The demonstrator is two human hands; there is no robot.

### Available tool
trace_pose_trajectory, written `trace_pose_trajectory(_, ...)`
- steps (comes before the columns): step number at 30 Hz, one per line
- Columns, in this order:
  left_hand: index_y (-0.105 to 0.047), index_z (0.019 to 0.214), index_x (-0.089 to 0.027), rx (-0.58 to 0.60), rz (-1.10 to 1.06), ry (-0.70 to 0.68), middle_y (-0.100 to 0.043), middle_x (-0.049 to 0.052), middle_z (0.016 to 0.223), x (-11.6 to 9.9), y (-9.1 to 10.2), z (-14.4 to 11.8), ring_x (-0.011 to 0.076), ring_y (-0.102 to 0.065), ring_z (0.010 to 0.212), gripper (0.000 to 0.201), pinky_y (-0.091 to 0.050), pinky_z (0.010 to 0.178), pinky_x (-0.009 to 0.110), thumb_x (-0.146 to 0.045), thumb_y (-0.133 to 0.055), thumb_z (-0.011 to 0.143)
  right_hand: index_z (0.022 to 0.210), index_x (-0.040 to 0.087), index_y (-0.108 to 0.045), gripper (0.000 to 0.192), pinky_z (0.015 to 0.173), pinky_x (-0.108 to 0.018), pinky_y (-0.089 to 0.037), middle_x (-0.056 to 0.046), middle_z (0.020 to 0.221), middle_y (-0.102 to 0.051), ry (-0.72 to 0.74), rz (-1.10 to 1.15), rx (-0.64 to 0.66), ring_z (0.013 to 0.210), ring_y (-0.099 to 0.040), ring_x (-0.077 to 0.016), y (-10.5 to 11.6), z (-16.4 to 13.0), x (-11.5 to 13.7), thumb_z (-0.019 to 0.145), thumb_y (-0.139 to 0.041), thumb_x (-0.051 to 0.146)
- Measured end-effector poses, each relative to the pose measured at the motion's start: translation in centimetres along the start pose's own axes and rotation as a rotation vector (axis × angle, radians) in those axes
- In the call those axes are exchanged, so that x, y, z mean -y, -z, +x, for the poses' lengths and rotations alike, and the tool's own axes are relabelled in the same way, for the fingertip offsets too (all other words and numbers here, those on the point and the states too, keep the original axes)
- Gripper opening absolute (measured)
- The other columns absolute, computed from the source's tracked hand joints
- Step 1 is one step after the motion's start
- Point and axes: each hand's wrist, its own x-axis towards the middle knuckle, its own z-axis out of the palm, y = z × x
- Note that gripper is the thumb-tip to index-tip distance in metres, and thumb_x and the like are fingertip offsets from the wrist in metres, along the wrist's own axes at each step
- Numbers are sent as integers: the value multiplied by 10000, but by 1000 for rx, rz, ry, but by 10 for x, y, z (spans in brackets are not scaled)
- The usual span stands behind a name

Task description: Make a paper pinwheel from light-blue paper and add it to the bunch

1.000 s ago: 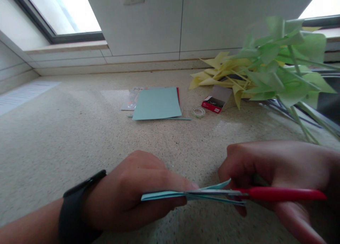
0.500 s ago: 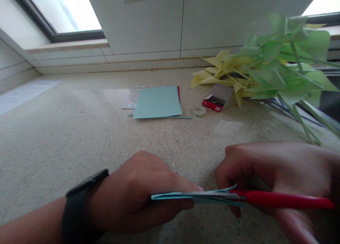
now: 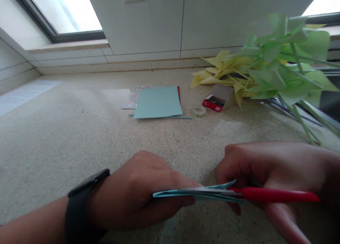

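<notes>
My left hand [image 3: 148, 190], with a black watch [image 3: 86, 201] on its wrist, pinches a folded piece of light blue paper [image 3: 170, 193] between thumb and fingers. In my right hand [image 3: 265, 169] is a pair of scissors with red handles [image 3: 278, 195]. The metal blades reach leftward into the paper, whose layers spread apart at the right end near the handles. Both hands are low over the counter, close to me. Part of the blades is hidden by the paper.
On the counter [image 3: 87, 141] lie light blue sheets [image 3: 159, 102], a clear packet [image 3: 129, 100], a white ring-shaped roll [image 3: 199, 110] and an open red box [image 3: 213, 104] with small dark pieces. Yellow [image 3: 220, 72] and green pinwheels [image 3: 287, 81] lie at the right. A printed sheet [image 3: 23, 95] is at the left.
The scissors' red handles have swung slightly up and left in my right hand, and its thumb has shifted left. My left hand has barely moved and keeps the paper.
</notes>
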Motion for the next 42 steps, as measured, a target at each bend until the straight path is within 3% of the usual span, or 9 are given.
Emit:
trace_pose_trajectory(4,-678,999,-193,17,8,19,-707,-15,660,1,-1,-1,114,-614,552,138,-413,544,229,-203,-542,1018,945,168,-654,274,474,-199,-401,56,568,-513,33,41,14,476,-468,-98,-1,-1,1,895,-645,437)
trace_pose_trajectory(10,-677,1039,-196,10,18,18,-717,-12,666,0,-1,-2,109,-618,556,179,-431,555,228,-224,-500,1040,917,180,-634,302,456,-192,-403,58,551,-521,59,60,42,459,-470,-99,0,2,1,899,-637,482)
trace_pose_trajectory(14,-691,1066,-175,6,23,4,-707,-7,655,1,-1,-1,111,-599,545,184,-414,551,234,-202,-513,1028,899,182,-640,351,489,-204,-436,64,551,-529,1,60,56,473,-479,-94,0,3,2,831,-716,518)
trace_pose_trajectory(19,-706,1059,-158,0,3,-15,-693,0,645,4,-3,-2,118,-586,539,192,-394,536,241,-185,-520,1018,943,171,-661,320,506,-200,-402,58,593,-532,-32,-13,-22,524,-488,-96,-1,-2,6,847,-699,474)
trace_pose_trajectory(26,-701,1099,-122,2,-28,-32,-711,5,670,4,-5,-3,116,-604,545,191,-403,542,247,-152,-536,1008,932,155,-669,484,518,-219,-391,34,666,-571,-51,-89,-39,591,-522,-121,0,-2,5,719,-768,578)
trace_pose_trajectory(37,-716,1102,-126,29,23,-3,-694,4,656,1,-2,-1,124,-578,553,190,-382,543,263,-160,-567,989,874,154,-648,231,490,-170,-370,59,633,-571,-39,-34,-45,536,-486,-76,-3,-1,6,819,-732,361)
trace_pose_trajectory(42,-716,1088,-132,32,-1,2,-687,0,647,1,-2,-2,124,-571,545,176,-379,544,264,-148,-578,980,808,172,-625,441,480,-204,-405,82,511,-504,37,70,3,450,-451,-84,-5,7,-2,768,-755,591)
